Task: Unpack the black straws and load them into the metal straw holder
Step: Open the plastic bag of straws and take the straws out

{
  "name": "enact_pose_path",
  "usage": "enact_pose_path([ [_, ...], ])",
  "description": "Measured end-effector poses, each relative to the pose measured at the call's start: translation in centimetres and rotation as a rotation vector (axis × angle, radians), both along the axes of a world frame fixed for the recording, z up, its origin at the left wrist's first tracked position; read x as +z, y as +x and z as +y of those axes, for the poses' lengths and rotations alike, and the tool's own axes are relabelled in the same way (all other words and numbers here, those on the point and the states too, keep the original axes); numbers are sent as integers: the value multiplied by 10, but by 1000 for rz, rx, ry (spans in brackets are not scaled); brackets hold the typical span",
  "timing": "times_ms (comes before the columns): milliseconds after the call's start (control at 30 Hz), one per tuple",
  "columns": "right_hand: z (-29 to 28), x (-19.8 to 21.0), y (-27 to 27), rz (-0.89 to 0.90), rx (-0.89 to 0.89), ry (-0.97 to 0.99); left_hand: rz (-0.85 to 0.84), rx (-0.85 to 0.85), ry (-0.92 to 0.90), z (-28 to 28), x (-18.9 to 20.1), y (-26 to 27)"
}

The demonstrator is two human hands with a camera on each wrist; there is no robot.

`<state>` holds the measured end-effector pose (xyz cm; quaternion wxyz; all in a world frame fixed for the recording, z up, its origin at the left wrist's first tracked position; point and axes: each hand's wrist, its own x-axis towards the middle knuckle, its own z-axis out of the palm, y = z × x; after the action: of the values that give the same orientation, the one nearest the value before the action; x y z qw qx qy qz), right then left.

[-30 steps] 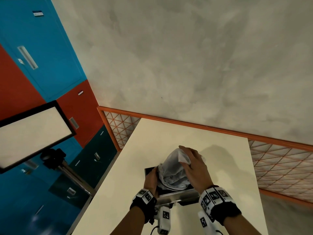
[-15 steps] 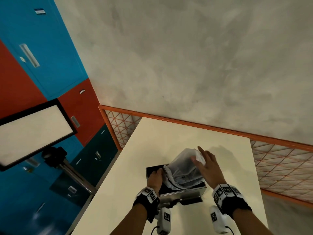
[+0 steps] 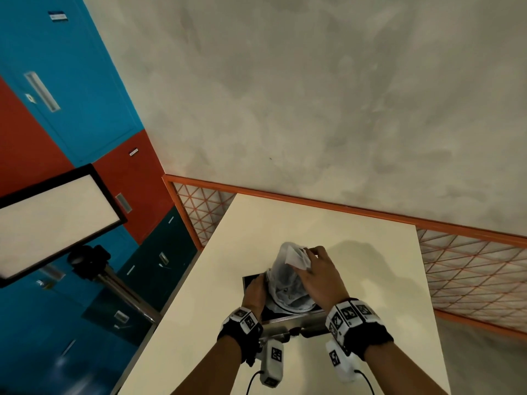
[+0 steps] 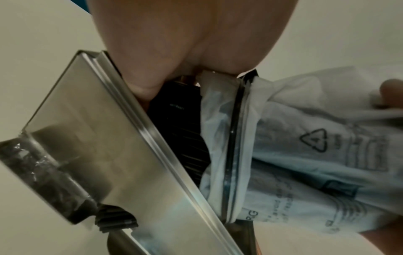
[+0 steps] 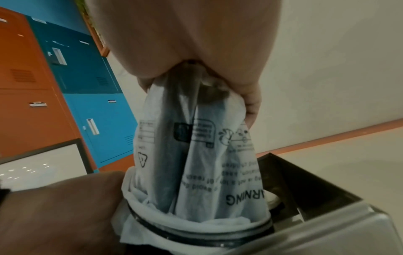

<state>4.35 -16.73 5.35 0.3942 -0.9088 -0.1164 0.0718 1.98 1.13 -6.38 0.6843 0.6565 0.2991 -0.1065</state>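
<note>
A shiny metal straw holder [image 3: 288,323] stands on the cream table, open at the top. A translucent printed plastic bag [image 3: 285,277] stands mouth-down in it, with black straws [image 4: 181,131] showing dark beneath the bag's mouth. My right hand [image 3: 318,276] pinches the bag's bunched upper end [image 5: 196,138] and holds it stretched upward. At the holder's left end my left hand [image 3: 254,293] curls its fingers over the rim [image 4: 113,120], beside the bag's mouth [image 4: 218,138].
The cream table [image 3: 299,223] ends close on the left and at the far side. An orange mesh rail [image 3: 467,266] runs behind it. Blue and red lockers [image 3: 85,124] and a light panel on a stand [image 3: 54,218] are at the left.
My right hand swung right with the bag's top, then came back left and higher, drawing the bag upright. The left hand stayed on the holder's left end.
</note>
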Motion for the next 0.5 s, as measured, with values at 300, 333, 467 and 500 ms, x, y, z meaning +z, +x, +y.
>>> enact_pose_path([
  [300,-8,0,13,-82,-63,-61,9,9,43,6,-22,-3],
  [333,-8,1,13,-76,-62,-20,13,11,74,8,-31,-2],
  [467,-9,-2,11,-47,-10,60,22,-53,156,2,-12,-6],
  [500,-11,-3,11,-53,13,41,16,-84,198,-2,2,-10],
])
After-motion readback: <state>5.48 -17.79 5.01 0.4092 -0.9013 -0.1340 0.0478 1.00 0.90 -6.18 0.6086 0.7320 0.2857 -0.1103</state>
